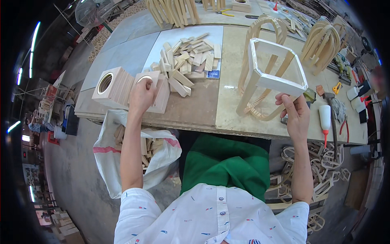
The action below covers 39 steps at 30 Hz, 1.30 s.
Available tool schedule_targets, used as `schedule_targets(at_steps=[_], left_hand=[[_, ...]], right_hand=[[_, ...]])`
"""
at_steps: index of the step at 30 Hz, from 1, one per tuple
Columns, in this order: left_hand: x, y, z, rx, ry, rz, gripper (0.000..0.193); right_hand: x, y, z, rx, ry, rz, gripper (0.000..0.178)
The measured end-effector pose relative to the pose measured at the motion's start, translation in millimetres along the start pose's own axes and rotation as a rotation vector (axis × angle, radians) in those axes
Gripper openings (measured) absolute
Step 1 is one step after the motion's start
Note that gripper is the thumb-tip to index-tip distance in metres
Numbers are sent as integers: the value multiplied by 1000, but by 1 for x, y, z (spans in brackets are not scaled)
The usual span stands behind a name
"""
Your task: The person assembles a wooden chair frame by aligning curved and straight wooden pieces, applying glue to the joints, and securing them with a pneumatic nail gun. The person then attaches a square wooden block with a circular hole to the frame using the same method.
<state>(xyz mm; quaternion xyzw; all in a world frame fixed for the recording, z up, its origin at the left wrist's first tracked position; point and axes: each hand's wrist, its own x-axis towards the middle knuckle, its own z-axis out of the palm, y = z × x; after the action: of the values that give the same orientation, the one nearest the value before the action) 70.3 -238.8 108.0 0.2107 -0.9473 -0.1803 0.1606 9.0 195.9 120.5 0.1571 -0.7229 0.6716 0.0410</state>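
Observation:
My left hand [142,95], fingers curled closed, is at a stack of square wooden plates [162,95] with a round hole in the end one; what the fingertips hold is hidden. Left of it stands another row of square plates [115,87], also with a round hole. My right hand [295,112] has thumb and fingers around the near right part of a wooden frame [280,84]. This frame has a pale, angular top rim, several legs and a curved hoop low down. It stands upright on the table, beside a bent-wood arch [266,24].
Loose wooden blocks [189,57] are heaped on the table [191,99]. Below its front edge sits a white sack [107,150] of wood pieces. At the right lie a white glue bottle [324,116], a hammer [331,110] and red-handled pliers [344,131]. Curved frames [325,42] stand behind.

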Motion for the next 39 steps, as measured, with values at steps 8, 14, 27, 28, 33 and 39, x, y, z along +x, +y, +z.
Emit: schedule_targets(at_steps=[8,14,27,28,33,39], left_hand=[[-25,103,-45,-457,126,362,38],[-25,242,-80,-438,-270,1041,32],[-17,276,-53,-344,-594,949,33],[-18,276,-53,-345,-601,942,33],[-20,278,-52,-324,-605,943,35],[-29,281,-53,-302,-539,970,38]], right_hand=[[3,12,-2,-111,45,16,18],[1,13,5,-220,41,-71,24],[-1,-1,10,-262,43,-148,25],[-1,0,10,-251,42,-153,24],[-3,-1,10,-250,42,-183,24],[-4,7,11,-275,56,-193,19]])
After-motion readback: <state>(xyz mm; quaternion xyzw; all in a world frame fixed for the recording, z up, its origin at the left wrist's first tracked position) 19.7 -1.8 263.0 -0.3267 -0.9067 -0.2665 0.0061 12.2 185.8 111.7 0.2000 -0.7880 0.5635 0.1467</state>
